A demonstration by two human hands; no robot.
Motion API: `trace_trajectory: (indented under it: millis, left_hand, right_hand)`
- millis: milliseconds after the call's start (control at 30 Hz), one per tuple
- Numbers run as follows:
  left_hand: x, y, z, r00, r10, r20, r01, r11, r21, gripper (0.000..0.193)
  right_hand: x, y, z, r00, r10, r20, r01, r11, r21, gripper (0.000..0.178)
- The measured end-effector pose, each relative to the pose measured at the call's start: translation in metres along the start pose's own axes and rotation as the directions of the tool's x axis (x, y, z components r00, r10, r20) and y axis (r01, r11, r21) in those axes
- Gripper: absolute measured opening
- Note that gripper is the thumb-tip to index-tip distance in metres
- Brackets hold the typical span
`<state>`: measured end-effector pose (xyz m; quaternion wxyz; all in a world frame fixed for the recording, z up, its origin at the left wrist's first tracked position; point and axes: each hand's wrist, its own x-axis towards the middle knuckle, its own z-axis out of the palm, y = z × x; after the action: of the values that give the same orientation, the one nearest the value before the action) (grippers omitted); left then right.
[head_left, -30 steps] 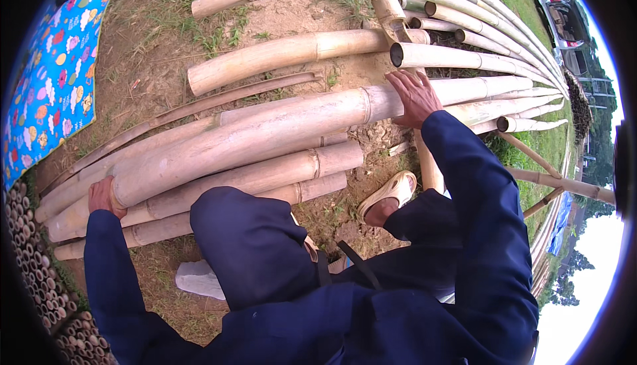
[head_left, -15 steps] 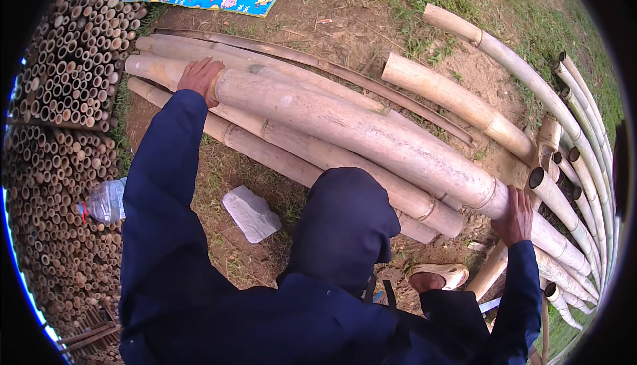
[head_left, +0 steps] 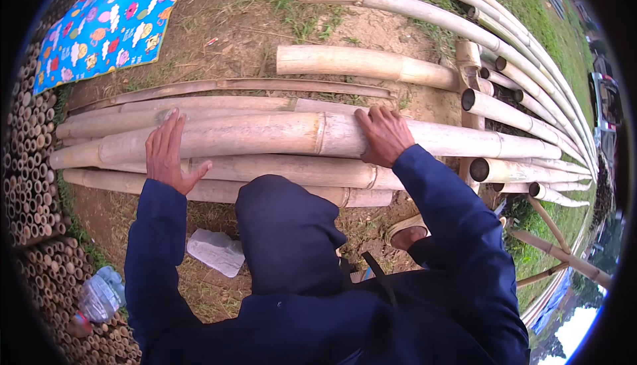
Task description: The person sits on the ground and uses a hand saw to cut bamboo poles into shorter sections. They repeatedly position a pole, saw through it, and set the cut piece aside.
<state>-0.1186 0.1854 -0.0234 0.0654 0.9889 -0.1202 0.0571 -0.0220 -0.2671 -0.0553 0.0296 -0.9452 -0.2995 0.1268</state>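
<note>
A long, thick bamboo pole (head_left: 252,134) lies across the top of several others, running left to right in front of me. My left hand (head_left: 168,156) rests against its near side toward the left end, fingers stretched up over it and thumb spread; this hand is open. Just right of a joint ring, my right hand (head_left: 385,136) grips the same pole, its fingers bent over the top. A second bamboo pole (head_left: 285,169) lies below on the near side. Behind the top pole runs a split bamboo strip (head_left: 245,85).
Cut bamboo pieces (head_left: 40,192) are stacked at left, beside a plastic bottle (head_left: 103,295). A patterned blue mat (head_left: 109,30) covers ground at far left. More bamboo poles (head_left: 398,66) extend rightward across a bamboo crosspiece (head_left: 468,53). A pale stone block (head_left: 217,251) lies near me.
The view has turned rightward, showing more of the right-hand poles. My left hand has shifted off the joint ring, rightward along the pole, and its fingers have straightened. My right hand stays on it.
</note>
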Motion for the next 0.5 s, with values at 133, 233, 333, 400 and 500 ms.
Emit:
trace_trajectory:
  millis: [133,233,333,400,500]
  left_hand:
    - [0.039,0.074,0.061,0.97,0.234,0.06,-0.224,0.965,-0.138,0.125]
    - [0.082,0.117,0.071,0.946,0.262,0.192,-0.229,0.957,-0.179,0.128]
    - [0.105,0.147,0.077,0.922,0.3,0.245,-0.256,0.946,-0.197,0.11]
    - [0.115,0.154,0.082,0.923,0.342,0.175,-0.309,0.931,-0.192,0.088]
    - [0.114,0.152,0.075,0.928,0.324,0.183,-0.295,0.94,-0.171,0.081]
  right_hand:
    - [0.015,-0.003,0.015,0.99,-0.107,-0.089,0.098,0.991,-0.093,0.05]
    - [0.015,-0.007,0.021,0.982,-0.113,-0.15,0.098,0.99,-0.105,0.05]
    - [0.003,-0.004,0.028,0.979,-0.083,-0.188,0.059,0.99,-0.13,0.053]
    - [0.001,-0.003,0.034,0.992,-0.031,-0.126,0.025,0.999,-0.045,0.066]
    - [-0.031,0.027,0.014,0.95,-0.012,-0.313,-0.031,0.991,-0.134,0.112]
